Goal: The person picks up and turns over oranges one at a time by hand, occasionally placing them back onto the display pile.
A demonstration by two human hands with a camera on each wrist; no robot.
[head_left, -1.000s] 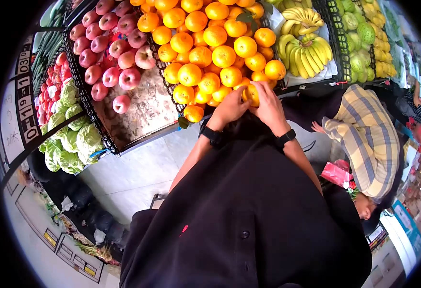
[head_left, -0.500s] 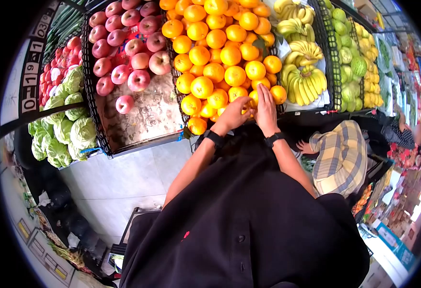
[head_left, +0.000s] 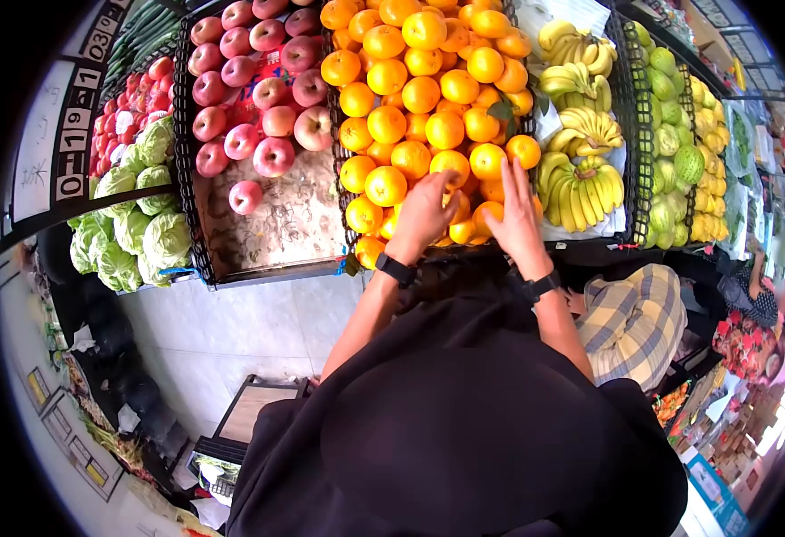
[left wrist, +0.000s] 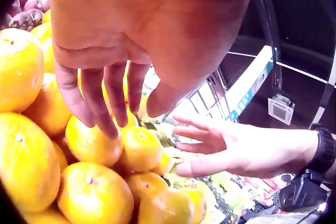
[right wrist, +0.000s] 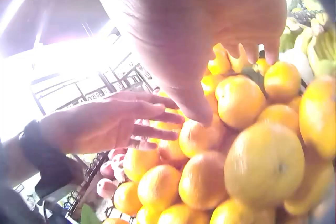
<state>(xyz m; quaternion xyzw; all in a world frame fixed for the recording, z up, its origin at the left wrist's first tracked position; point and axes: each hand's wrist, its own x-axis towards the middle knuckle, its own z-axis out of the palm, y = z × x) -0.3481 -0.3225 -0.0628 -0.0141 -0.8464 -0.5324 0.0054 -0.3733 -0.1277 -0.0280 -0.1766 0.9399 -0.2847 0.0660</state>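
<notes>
Many oranges (head_left: 446,131) lie heaped in a rack. My left hand (head_left: 421,217) is over the front of the heap, its fingers loosely bent and fingertips at an orange. In the left wrist view, the fingers of that hand (left wrist: 152,29) hang down over an orange (left wrist: 92,142), not curled round it. To its right, my right hand (head_left: 519,231) has its fingers spread above the front oranges. The right wrist view has this hand (right wrist: 205,29) over the fruit, its thumb close to an orange (right wrist: 199,137); whether they touch I cannot tell.
Left of the oranges are apples (head_left: 273,156) and cabbages (head_left: 133,228); right of them, bananas (head_left: 580,192) and green round fruit (head_left: 665,179). A person in a checked shirt (head_left: 634,327) is at the right. A black mesh divider (head_left: 343,170) borders the oranges.
My hands, close together before, have moved apart, and the right fingers have spread. The fruit display sits further right in the head view, and the person in the checked shirt appears lower.
</notes>
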